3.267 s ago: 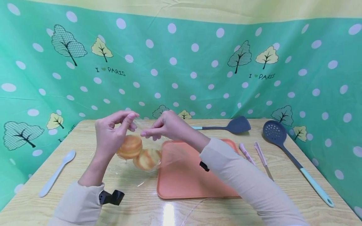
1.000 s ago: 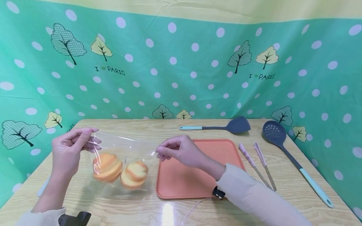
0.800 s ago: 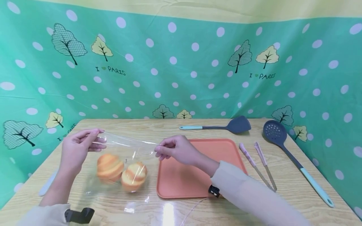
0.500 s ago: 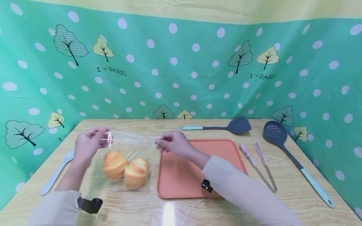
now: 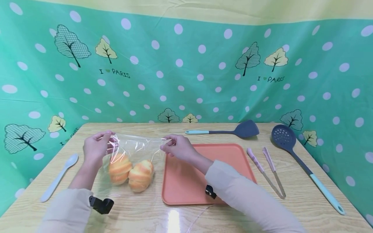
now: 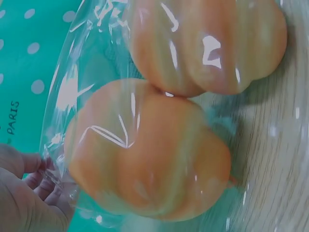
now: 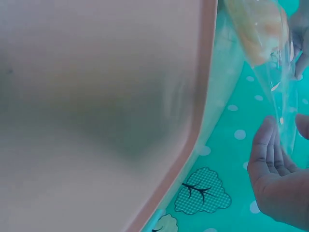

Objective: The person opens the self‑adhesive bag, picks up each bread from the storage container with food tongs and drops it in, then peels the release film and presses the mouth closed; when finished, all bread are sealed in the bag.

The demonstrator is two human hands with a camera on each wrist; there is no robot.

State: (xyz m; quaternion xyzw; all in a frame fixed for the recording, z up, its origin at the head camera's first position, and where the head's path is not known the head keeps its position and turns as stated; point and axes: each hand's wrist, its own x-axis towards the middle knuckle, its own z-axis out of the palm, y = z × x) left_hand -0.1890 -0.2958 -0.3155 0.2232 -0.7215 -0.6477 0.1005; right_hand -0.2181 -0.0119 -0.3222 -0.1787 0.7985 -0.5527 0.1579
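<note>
Two orange-and-cream bread rolls, one on the left [image 5: 120, 170] and one on the right [image 5: 141, 176], sit side by side in a clear plastic bag [image 5: 137, 142]. My left hand [image 5: 97, 149] pinches the bag's upper left corner. With thumb and fingers, my right hand [image 5: 181, 148] pinches its upper right corner, above the tray's left edge. In the left wrist view the film lies close over the near roll [image 6: 149, 154], with the left hand [image 6: 29, 193] beside it. The right wrist view has the bag [image 7: 275, 89] edge-on between both hands. Whether its bottom touches the table cannot be told.
A coral tray [image 5: 204, 174] lies right of the bag. Behind it is a spatula [image 5: 246, 128]; to its right are tongs [image 5: 269, 171] and a skimmer [image 5: 284, 137]. A pale blue spoon [image 5: 59, 178] lies at the left. A polka-dot curtain [image 5: 186, 81] backs the table.
From close together, my hands have spread apart, stretching the bag's top. In the last second my left hand has moved right, and the bag and rolls have turned slightly.
</note>
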